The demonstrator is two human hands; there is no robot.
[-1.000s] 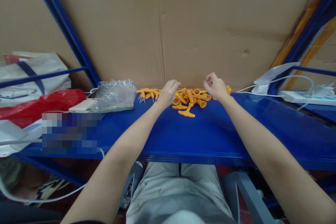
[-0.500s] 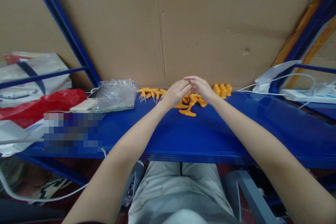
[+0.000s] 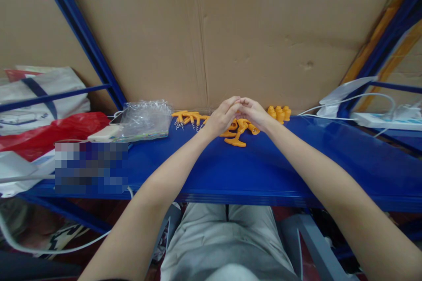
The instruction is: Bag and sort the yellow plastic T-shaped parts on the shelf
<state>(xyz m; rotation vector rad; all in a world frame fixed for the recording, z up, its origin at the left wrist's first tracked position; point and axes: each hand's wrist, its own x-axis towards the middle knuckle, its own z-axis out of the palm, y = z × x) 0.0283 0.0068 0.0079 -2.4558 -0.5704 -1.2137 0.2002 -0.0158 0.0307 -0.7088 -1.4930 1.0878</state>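
1. Two bare hands meet over the middle of the table (image 3: 247,175): the left hand (image 3: 224,117) and the right hand (image 3: 255,113), fingers curled inward and brought together at the tips.
2. Grip: both narrow. Whether either hand holds a piece cannot be told; the fingers hide what lies between them.
3. Loose orange parts lie beneath and just in front of the hands, partly covered by them. Nearest the person is an orange T-shaped piece (image 3: 240,132), lying flat, its crossbar toward the table's front edge.
4. Left of the left hand: a row of orange corkscrews (image 3: 188,117), metal spirals visible, along the table's rear.
5. Just beside the right wrist: a group of orange sleeves (image 3: 279,114), standing upright close together.
6. Farther left: a clear plastic bag (image 3: 145,118). Behind the table: a cardboard panel (image 3: 257,30).
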